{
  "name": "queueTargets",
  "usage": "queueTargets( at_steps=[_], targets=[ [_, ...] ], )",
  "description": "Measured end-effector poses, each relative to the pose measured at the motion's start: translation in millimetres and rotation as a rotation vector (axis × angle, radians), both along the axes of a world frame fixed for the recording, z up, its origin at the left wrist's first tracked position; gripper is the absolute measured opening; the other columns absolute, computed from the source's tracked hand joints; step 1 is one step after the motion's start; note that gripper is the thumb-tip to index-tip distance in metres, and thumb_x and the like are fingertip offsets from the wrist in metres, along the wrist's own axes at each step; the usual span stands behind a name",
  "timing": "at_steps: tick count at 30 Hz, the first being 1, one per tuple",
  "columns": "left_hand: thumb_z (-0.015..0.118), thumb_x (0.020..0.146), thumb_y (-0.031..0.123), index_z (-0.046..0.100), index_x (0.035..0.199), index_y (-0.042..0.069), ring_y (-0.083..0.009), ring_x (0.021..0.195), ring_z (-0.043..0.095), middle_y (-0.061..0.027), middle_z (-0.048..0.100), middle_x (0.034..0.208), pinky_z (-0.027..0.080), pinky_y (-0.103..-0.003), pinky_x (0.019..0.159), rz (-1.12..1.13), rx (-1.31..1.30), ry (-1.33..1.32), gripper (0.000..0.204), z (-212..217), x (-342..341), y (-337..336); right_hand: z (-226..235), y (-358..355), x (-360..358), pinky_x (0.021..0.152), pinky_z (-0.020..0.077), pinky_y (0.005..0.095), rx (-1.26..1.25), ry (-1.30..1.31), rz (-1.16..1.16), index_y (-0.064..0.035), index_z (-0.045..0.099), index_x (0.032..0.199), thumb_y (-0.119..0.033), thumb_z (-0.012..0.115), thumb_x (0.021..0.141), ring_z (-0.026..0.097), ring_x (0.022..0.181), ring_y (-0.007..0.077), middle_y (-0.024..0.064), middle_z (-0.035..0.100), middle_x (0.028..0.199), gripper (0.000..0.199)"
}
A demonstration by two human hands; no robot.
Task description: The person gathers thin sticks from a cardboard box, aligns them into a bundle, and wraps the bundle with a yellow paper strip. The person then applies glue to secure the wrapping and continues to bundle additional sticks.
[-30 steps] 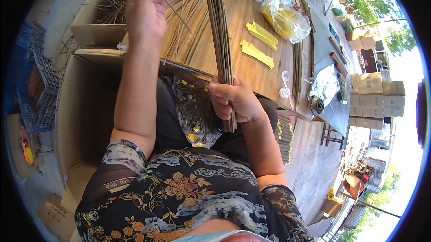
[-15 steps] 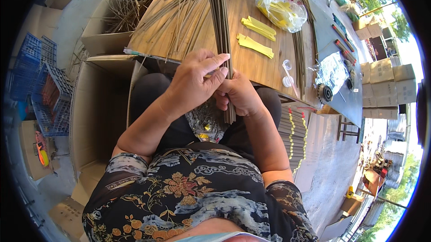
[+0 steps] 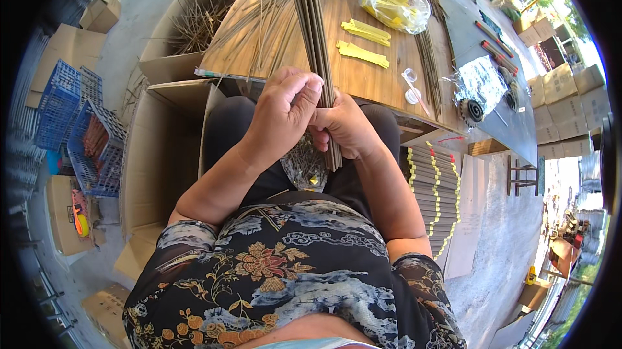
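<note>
A long bundle of thin brown sticks (image 3: 313,31) stands in front of me, tilted away over the table edge. My right hand (image 3: 346,125) is wrapped round its lower part, with the stick ends poking out below. At the bundle's left side is my left hand (image 3: 282,112), thumb and fingers pressed together in a pinch. Whatever it pinches is hidden. Two small piles of yellow strips (image 3: 363,55) lie on the table beyond my right hand. Behind them sits a clear plastic bag (image 3: 395,7) with more yellow strips inside.
Loose sticks spread over the wooden table (image 3: 382,83). A small open white pot (image 3: 413,96) stands near its edge. To my left are an open cardboard box (image 3: 162,148) and blue crates (image 3: 97,148); to my right, yellow-banded stick bundles (image 3: 424,184).
My left fingers, which reached across the front of the bundle, have drawn back to its left side and closed in a pinch. My right hand keeps its hold. The view has shifted slightly.
</note>
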State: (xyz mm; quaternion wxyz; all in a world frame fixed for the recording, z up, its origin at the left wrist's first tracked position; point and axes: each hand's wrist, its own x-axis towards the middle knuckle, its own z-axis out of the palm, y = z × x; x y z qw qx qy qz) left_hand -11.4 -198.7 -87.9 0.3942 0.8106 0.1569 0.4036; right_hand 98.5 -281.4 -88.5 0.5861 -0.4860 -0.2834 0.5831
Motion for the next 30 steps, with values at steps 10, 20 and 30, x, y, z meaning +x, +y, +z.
queueTargets(
  at_steps=[10, 20, 30],
  targets=[
    [0.054, 0.088, 0.020, 0.056, 0.098, -0.002, -0.0077, 0.076, 0.053, -0.0043, 0.056, 0.087, 0.043, -0.021, 0.069, -0.134, -0.532, -0.192, 0.024, -4, -5, -14, 10, -7, -4, 0.031, 0.0341, 0.0247, 0.020, -0.010, -0.134, -0.0042, 0.048, 0.066, -0.016, 0.061, 0.081, 0.044, 0.035, 0.0120, 0.0031, 0.044, 0.049, 0.023],
    [0.054, 0.088, 0.020, 0.058, 0.085, -0.002, -0.0122, 0.066, 0.054, -0.0056, 0.058, 0.073, 0.045, -0.024, 0.065, -0.543, -1.059, 0.375, 0.022, -17, -40, -30, 8, 7, 3, 0.038, 0.0357, 0.0239, 0.171, 0.156, -0.344, -0.0089, 0.044, 0.068, -0.012, 0.061, 0.080, 0.040, 0.043, 0.0086, -0.0011, 0.042, 0.056, 0.021],
    [0.058, 0.084, 0.012, 0.057, 0.080, -0.001, -0.0108, 0.062, 0.052, -0.0041, 0.056, 0.068, 0.044, -0.023, 0.062, -0.570, -1.160, 0.231, 0.014, -26, -53, -20, 1, 20, -3, 0.039, 0.0344, 0.0239, 0.128, 0.277, -0.392, -0.0090, 0.045, 0.068, -0.014, 0.059, 0.082, 0.040, 0.044, 0.0088, -0.0010, 0.041, 0.055, 0.021]
  ],
)
